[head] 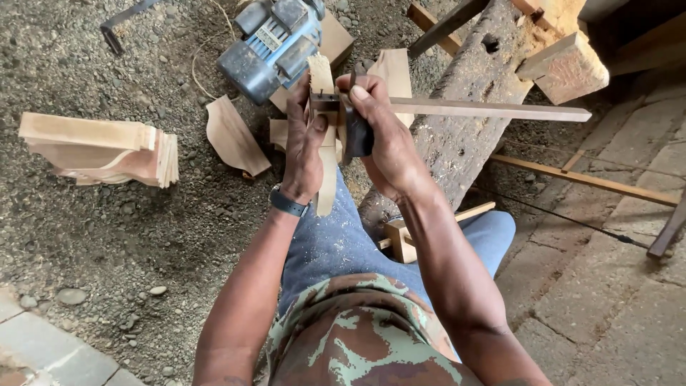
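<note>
Both hands up over the knees: left hand [304, 146] clamps the thin curved wood piece [325, 154], right hand [379, 136] wraps the marking gauge [350, 121] by its block, long stem [493, 109] jutting right; light, stiff, snappable stock – grip near the block

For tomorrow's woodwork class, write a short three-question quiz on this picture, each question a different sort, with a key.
1. True or false: the left hand grips a narrow pale wood piece.
2. Which lies on the gravel ahead of the hands? A) blue power tool B) red bucket C) paint tin
3. Fill in: the right hand holds a tool with a long wooden ____ reaching right.

Key: 1 true; 2 A; 3 bar.
</note>
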